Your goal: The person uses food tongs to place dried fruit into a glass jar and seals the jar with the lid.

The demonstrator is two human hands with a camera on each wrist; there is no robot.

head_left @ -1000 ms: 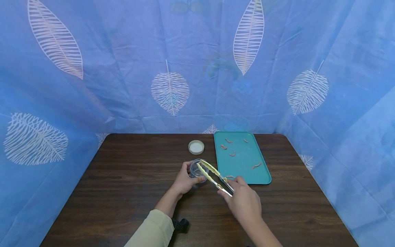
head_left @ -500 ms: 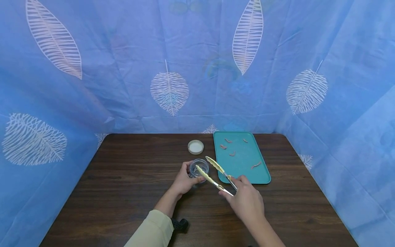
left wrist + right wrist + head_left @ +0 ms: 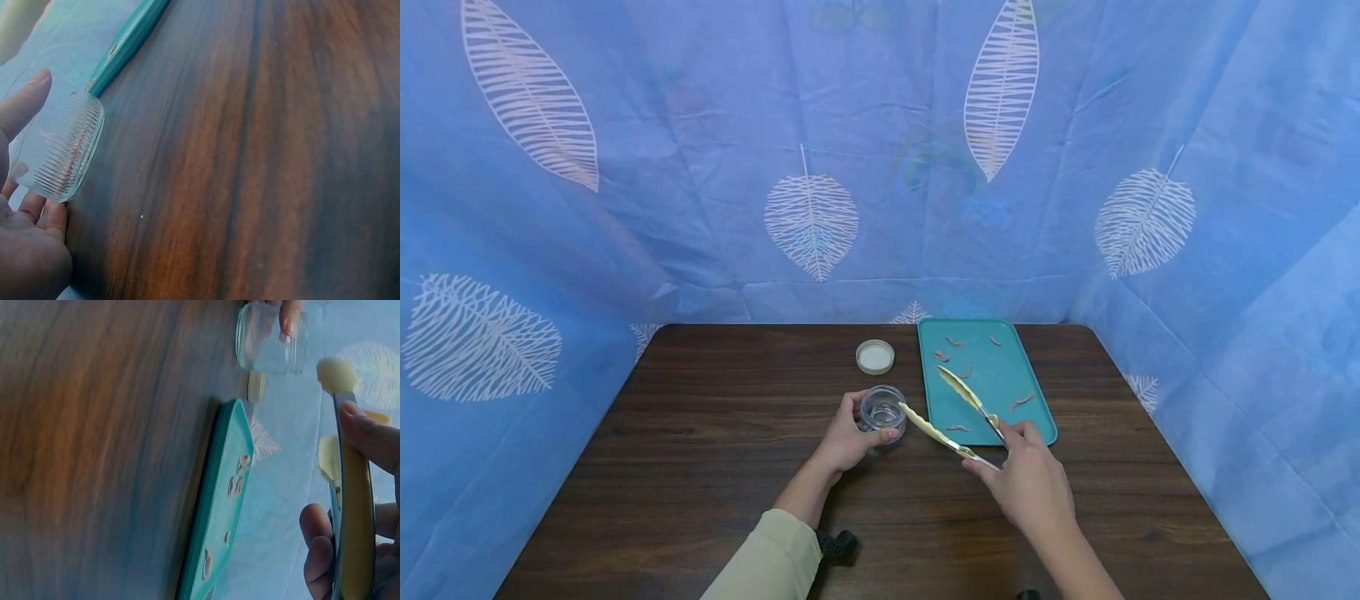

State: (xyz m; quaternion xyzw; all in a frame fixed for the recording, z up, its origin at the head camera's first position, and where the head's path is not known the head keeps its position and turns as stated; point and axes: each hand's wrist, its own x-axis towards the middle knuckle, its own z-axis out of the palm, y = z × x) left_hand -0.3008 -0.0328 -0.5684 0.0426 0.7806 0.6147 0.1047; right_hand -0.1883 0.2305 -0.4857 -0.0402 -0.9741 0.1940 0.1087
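In the head view my left hand (image 3: 846,439) grips a clear glass jar (image 3: 883,414), thumb and fingers on opposite sides. A pinkish streak shows through the jar's ribbed glass (image 3: 78,140) in the left wrist view. My right hand (image 3: 1033,479) holds yellow-tipped metal tongs (image 3: 938,435), thumb on one arm and fingers at the other. The tongs' arms stand spread with nothing between their tips. One tip is close to the jar's right rim; the other is above the teal tray (image 3: 992,417). Several small pinkish curled strips (image 3: 1022,402) lie scattered on the tray.
A round lid (image 3: 876,357) with a white inside lies behind the jar on the dark wooden table (image 3: 737,400). A blue cloth (image 3: 880,108) with white leaf prints hangs behind and beside the table.
My right hand has moved the tongs rightward, from over the jar toward the tray, and their arms have spread wider. My left hand and the jar have stayed in place.
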